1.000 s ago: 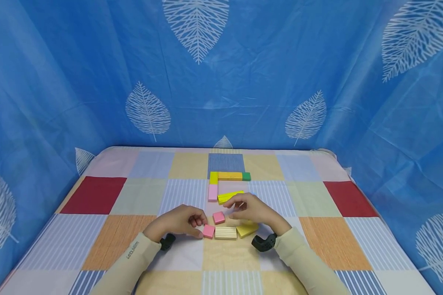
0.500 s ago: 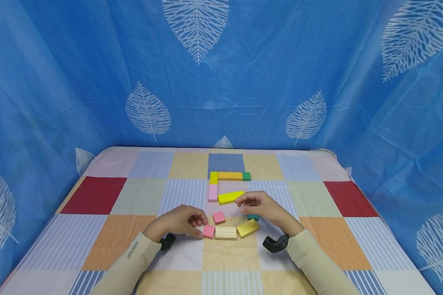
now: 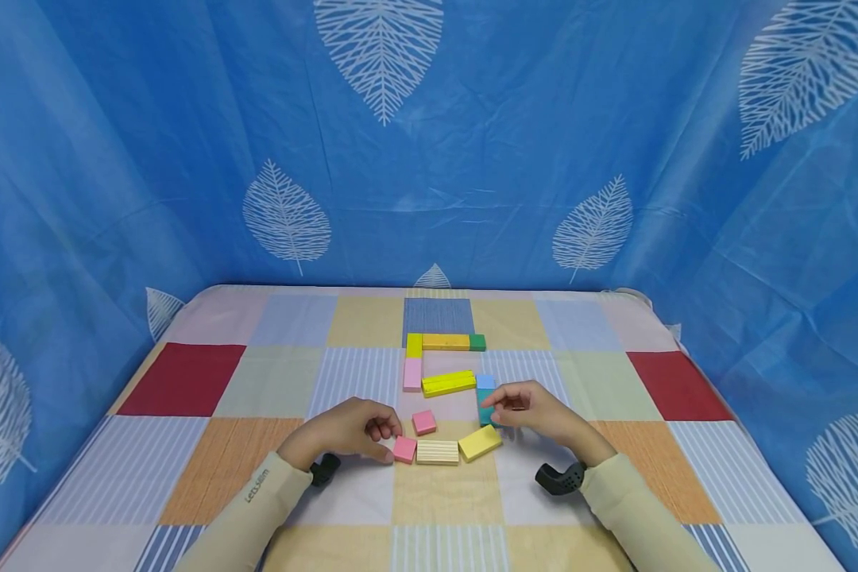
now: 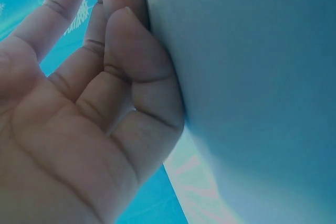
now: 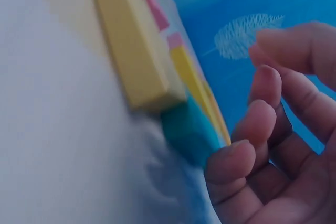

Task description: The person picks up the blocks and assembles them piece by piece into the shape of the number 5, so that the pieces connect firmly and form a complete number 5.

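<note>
In the head view, my left hand (image 3: 346,430) rests on the cloth with loosely bent fingers. Its thumb and fingertips lie beside a pink block (image 3: 404,449); contact is unclear, and the left wrist view does not show the block. My right hand (image 3: 539,415) hovers by a teal block (image 3: 485,407), fingers relaxed and nothing between them. A light-blue block (image 3: 485,381) adjoins the teal one's far end. Toward me are a pale yellow block (image 3: 480,442), a ridged wooden block (image 3: 437,452) and a second pink block (image 3: 423,422). Bright yellow sticks (image 3: 448,383) lie farther back.
Behind these, a yellow-green block (image 3: 414,345), a light pink block (image 3: 412,374), an orange bar (image 3: 446,342) and a green block (image 3: 477,342) form a corner. A patchwork cloth (image 3: 279,381) covers the table. Blue leaf-print curtains (image 3: 472,143) enclose it.
My right hand has drawn back to the right, uncovering the pale yellow block, then the teal and light-blue blocks. The left hand and its nearby pink block have stayed still.
</note>
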`<state>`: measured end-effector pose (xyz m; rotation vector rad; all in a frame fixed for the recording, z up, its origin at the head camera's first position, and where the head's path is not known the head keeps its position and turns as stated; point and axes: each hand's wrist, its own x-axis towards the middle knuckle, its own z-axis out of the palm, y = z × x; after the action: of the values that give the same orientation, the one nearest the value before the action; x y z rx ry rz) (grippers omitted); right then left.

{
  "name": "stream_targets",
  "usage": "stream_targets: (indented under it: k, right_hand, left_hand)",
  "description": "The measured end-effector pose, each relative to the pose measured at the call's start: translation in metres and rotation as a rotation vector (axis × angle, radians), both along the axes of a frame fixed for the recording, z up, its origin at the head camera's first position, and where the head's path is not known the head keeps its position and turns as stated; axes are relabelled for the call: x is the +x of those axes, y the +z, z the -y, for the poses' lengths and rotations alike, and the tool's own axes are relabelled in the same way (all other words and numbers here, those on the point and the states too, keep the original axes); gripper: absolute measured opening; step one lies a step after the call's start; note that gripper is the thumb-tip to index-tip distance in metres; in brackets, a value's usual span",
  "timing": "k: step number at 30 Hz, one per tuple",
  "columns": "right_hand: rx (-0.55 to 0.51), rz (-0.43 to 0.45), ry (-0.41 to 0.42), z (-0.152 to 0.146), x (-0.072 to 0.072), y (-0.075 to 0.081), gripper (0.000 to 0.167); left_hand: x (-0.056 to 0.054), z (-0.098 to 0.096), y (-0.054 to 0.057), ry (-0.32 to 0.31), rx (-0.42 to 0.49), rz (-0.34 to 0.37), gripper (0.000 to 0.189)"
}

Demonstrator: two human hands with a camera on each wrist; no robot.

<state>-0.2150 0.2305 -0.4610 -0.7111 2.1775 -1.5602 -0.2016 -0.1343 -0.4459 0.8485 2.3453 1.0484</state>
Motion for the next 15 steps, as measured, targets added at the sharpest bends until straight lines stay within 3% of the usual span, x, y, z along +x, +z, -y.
stream_targets:
  k: [15]
  right_hand:
    - [0.078, -0.031, 0.124, -0.015, -0.004, -0.012, 0.028]
  left_hand:
    - [-0.002, 0.0, -0.002, 0.016, -0.005, 0.017, 0.026]
